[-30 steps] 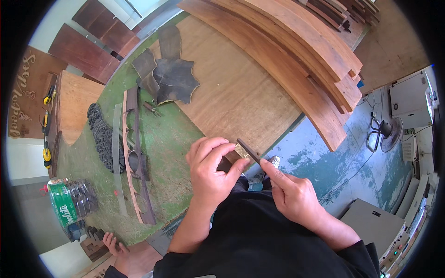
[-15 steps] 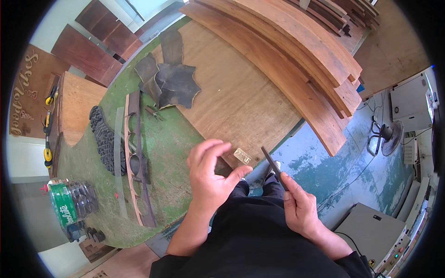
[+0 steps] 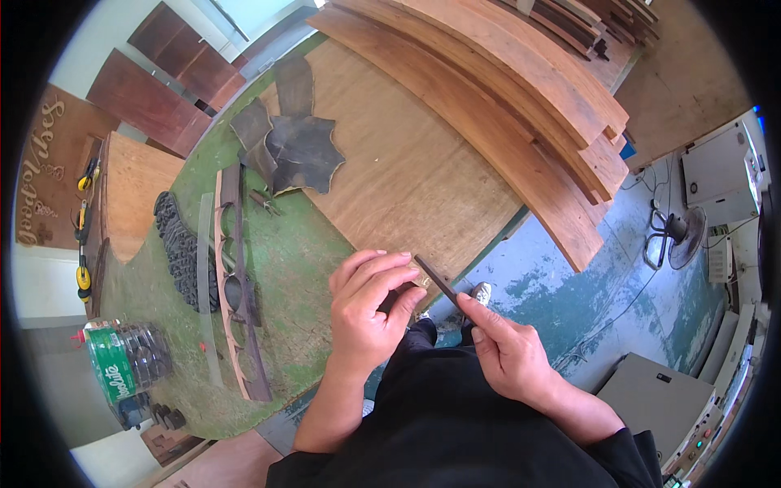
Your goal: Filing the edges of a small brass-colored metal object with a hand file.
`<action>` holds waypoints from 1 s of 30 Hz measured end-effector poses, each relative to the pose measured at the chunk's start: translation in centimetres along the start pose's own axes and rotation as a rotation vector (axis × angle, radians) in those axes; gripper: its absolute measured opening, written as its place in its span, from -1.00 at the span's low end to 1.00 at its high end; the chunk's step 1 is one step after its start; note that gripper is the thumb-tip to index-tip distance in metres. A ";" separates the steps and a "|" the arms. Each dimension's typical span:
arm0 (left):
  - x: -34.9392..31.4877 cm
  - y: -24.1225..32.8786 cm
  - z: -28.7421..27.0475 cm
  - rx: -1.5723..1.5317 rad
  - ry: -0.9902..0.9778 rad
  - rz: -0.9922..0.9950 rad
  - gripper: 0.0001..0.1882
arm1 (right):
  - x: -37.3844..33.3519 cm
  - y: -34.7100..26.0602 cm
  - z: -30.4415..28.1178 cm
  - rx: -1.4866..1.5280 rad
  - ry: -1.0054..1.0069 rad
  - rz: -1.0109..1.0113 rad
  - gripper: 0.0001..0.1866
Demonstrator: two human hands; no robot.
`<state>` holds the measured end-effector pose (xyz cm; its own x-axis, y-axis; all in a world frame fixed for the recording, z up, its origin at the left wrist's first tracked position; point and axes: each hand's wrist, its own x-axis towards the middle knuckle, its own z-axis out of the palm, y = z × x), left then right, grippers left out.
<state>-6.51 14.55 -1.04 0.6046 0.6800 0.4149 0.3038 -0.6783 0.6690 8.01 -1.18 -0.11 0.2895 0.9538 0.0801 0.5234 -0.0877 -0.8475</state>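
At the near corner of the workbench, my left hand (image 3: 373, 301) curls its fingers and thumb around a small gold-coloured metal block (image 3: 422, 279). Most of the block is hidden by the fingers. My right hand (image 3: 512, 351) grips a dark, narrow flat file (image 3: 437, 278), index finger stretched along it. The file's far end lies at the block, beside my left fingertips; whether it touches the metal cannot be made out.
A plywood sheet (image 3: 407, 163) covers part of the green bench (image 3: 301, 325). Long curved planks (image 3: 488, 163) lie to the right. Dark leather scraps (image 3: 301, 150), a black textured piece (image 3: 183, 252), slotted wooden strips (image 3: 236, 285) and a plastic jar (image 3: 130, 362) occupy the left.
My left fingers have closed in around the block, covering most of it. My right hand has brought the file leftward, up to the block.
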 end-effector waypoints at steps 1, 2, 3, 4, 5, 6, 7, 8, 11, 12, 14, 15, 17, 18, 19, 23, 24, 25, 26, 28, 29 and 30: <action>0.1 0.1 0.1 0.002 0.007 -0.004 -0.73 | 0.0 0.1 0.0 -0.016 0.000 -0.002 -0.51; 0.1 0.2 0.2 0.000 0.007 -0.008 -0.73 | 0.1 0.1 -0.1 -0.031 -0.001 -0.003 -0.49; 0.2 0.2 0.3 -0.003 0.005 -0.013 -0.74 | 0.4 0.0 -0.3 -0.033 -0.006 -0.007 -0.49; 0.1 0.1 0.2 -0.004 0.005 -0.017 -0.74 | 0.6 -0.5 -0.4 -0.103 -0.020 -0.011 -0.45; 0.1 -0.1 0.3 -0.012 0.028 -0.017 -0.73 | 0.9 -0.8 -0.5 -0.173 -0.033 -0.014 -0.41; 0.0 -0.2 0.3 -0.019 0.050 -0.018 -0.73 | 1.1 -0.7 -0.5 -0.173 -0.036 -0.010 -0.41; 0.0 -0.2 0.3 -0.022 0.047 -0.018 -0.73 | 1.5 -0.6 -0.5 -0.211 -0.037 -0.045 -0.39; -0.1 -0.2 0.3 -0.014 0.055 -0.015 -0.72 | 1.7 -0.4 -0.5 -0.248 -0.038 -0.080 -0.36; 0.0 -0.2 0.4 -0.012 0.053 -0.015 -0.72 | -0.2 0.1 -1.2 -0.228 -0.055 -0.046 -0.37; 0.1 -0.1 0.5 -0.017 0.044 -0.019 -0.72 | 0.3 0.4 -1.0 -0.227 -0.053 -0.046 -0.37; 0.0 -0.3 0.3 -0.016 0.049 -0.020 -0.73 | 1.9 -0.3 -0.8 -0.258 -0.020 -0.093 -0.37; -0.1 -0.3 0.2 -0.007 0.063 -0.025 -0.73 | 1.4 -0.4 -0.8 -0.261 -0.014 -0.083 -0.37; 0.0 -0.1 0.4 0.012 0.073 -0.021 -0.73 | 0.9 -0.1 -0.7 -0.266 -0.027 -0.070 -0.39; 0.0 0.0 0.6 0.014 0.068 -0.021 -0.73 | 0.6 0.2 -0.9 -0.262 -0.028 -0.076 -0.39; -0.1 0.1 0.7 0.006 0.055 -0.016 -0.73 | -0.2 0.2 -1.1 -0.262 -0.027 -0.060 -0.39; -0.2 -0.3 0.5 0.007 0.099 -0.009 -0.73 | 2.1 -0.8 -0.5 -0.266 -0.019 -0.107 -0.41; -0.4 -0.3 0.6 0.010 0.102 0.005 -0.73 | 1.5 -0.8 -0.6 -0.267 -0.014 -0.105 -0.41; -0.3 -0.4 0.6 0.023 0.115 0.016 -0.73 | 0.9 -0.4 -0.7 -0.263 -0.019 -0.072 -0.41; -0.2 -0.4 0.7 0.030 0.122 0.017 -0.73 | 0.4 -0.2 -0.7 -0.260 -0.023 -0.040 -0.41; -0.2 -0.2 0.9 0.020 0.118 0.031 -0.72 | -0.6 0.1 -0.7 -0.192 -0.017 -0.027 -0.42; -0.3 -0.2 0.8 0.018 0.117 0.034 -0.72 | -0.9 0.2 -0.7 -0.127 -0.010 -0.005 -0.42; -0.4 -0.2 0.7 0.025 0.118 0.028 -0.72 | -0.8 0.1 -0.6 -0.128 -0.007 -0.004 -0.42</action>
<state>-6.32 14.20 -1.80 0.5230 0.6875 0.5038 0.3074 -0.7034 0.6409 8.35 -2.10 0.06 0.2819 0.9561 0.0794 0.6224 -0.1193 -0.7736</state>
